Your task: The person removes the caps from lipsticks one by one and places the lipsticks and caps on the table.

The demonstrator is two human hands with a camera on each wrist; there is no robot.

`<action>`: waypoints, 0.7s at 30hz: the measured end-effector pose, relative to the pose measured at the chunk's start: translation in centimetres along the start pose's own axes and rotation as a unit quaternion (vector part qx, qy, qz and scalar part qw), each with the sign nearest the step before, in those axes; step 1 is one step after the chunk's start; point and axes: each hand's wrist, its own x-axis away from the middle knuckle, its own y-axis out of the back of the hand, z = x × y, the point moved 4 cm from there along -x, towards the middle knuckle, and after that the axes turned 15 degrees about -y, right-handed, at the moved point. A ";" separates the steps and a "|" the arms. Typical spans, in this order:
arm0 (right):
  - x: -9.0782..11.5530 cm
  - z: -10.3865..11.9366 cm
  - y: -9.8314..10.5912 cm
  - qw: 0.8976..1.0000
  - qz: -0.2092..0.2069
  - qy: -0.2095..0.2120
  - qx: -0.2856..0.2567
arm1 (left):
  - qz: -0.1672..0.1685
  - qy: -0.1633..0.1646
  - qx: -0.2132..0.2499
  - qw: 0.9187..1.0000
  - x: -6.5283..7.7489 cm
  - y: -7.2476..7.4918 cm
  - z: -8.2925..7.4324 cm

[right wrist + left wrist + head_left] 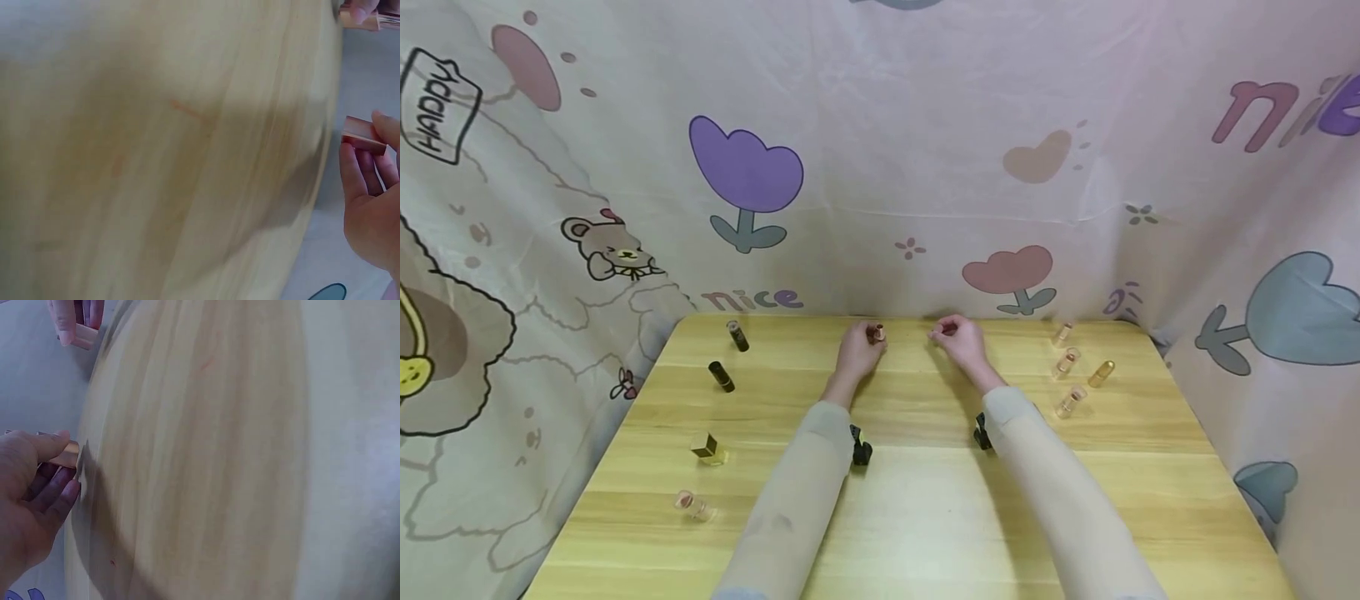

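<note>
At the table's far edge my left hand (856, 354) grips a rose-gold lipstick tube (879, 333) between thumb and fingers. The same tube (65, 455) shows its shiny base in the left wrist view, its other end partly covered by the thumb. A short way to the right, my right hand (966, 343) pinches a small rose-gold lipstick cap (364, 135) by its sides. The cap and the tube are apart, with bare wood between the hands. Both hands are close over the wooden table (917, 500).
On the left stand two black lipsticks (721, 376), a dark-capped gold one (706, 450) and a clear pink one (694, 505). On the right are several pinkish lipsticks (1066, 363) and a gold one (1101, 373). A printed curtain (880, 150) hangs behind the table.
</note>
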 end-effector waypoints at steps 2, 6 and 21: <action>-0.4 0.0 -0.2 1.000 0.000 -0.004 0.009 | -0.003 0.010 0.004 1.000 -0.4 -0.1 0.3; -1.0 -0.1 -0.5 1.000 -0.005 -0.011 0.019 | -0.002 0.022 0.001 1.000 -1.0 -0.3 0.7; -2.7 -0.4 -0.9 0.999 0.010 -0.030 0.035 | 0.019 0.052 -0.020 0.998 -2.1 -0.4 0.8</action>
